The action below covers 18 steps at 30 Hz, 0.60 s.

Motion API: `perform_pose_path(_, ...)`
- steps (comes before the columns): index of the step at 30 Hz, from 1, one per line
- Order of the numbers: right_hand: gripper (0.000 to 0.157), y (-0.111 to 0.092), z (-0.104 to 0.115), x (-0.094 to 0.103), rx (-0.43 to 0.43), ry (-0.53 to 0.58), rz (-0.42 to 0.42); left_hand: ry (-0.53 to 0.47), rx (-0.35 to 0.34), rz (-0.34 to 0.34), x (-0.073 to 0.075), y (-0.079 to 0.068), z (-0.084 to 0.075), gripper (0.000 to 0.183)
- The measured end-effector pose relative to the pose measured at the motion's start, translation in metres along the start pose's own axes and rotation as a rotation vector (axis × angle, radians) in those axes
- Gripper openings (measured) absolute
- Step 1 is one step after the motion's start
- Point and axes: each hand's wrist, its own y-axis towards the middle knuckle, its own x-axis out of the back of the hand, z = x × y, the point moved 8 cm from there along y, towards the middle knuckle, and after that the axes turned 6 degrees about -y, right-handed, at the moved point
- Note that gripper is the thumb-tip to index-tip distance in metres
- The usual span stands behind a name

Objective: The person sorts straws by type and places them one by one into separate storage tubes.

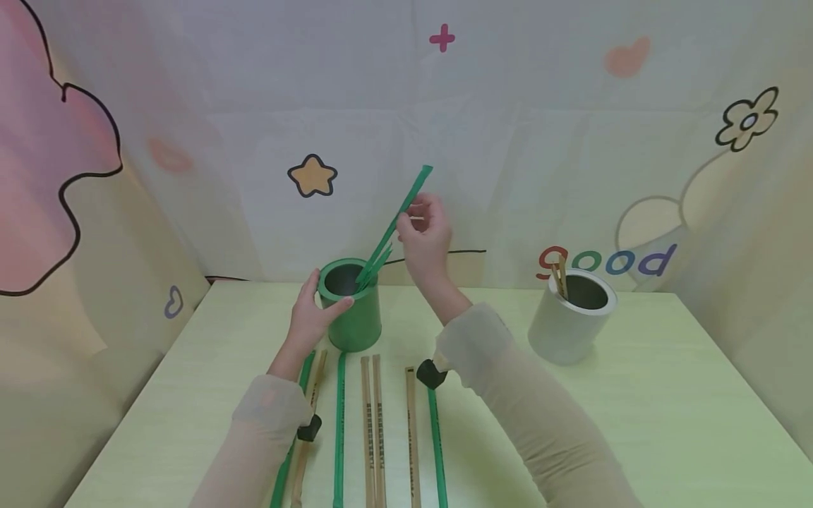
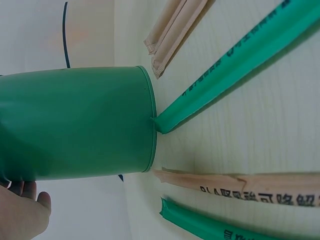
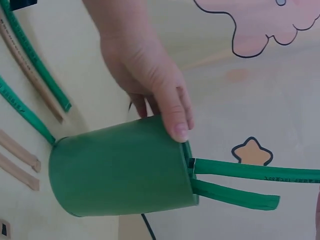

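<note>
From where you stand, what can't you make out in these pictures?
Head view: floor of the green cup, hidden by its wall.
Head view: lower ends of the brown straws, hidden inside the white cup.
Right wrist view: most of the right hand, cut off by the right edge.
Head view: printing on the green wrapped straw lying rightmost, too small.
</note>
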Motion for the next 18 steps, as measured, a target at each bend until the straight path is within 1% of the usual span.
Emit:
perform_pose_path(2, 0.018, -0.003, -0.004, -0.003, 0.007, -0.045, 0.014, 0.002, 0.001, 0.001, 0.000, 0.000, 0.000, 0.094)
perform_pose_path(6, 0.019, -0.009, -0.012, -0.008, 0.017, -0.101, 0.040, 0.003, 0.006, 0.003, 0.000, 0.000, 0.000, 0.094)
perform_pose_path(11, 0.018, -0.016, -0.019, -0.012, 0.026, -0.129, 0.068, 0.001, 0.011, 0.004, 0.000, 0.000, 0.000, 0.094)
perform_pose_path(18, 0.015, -0.028, -0.032, -0.021, 0.003, -0.180, 0.115, -0.001, 0.021, 0.001, 0.000, 0.000, 0.000, 0.096)
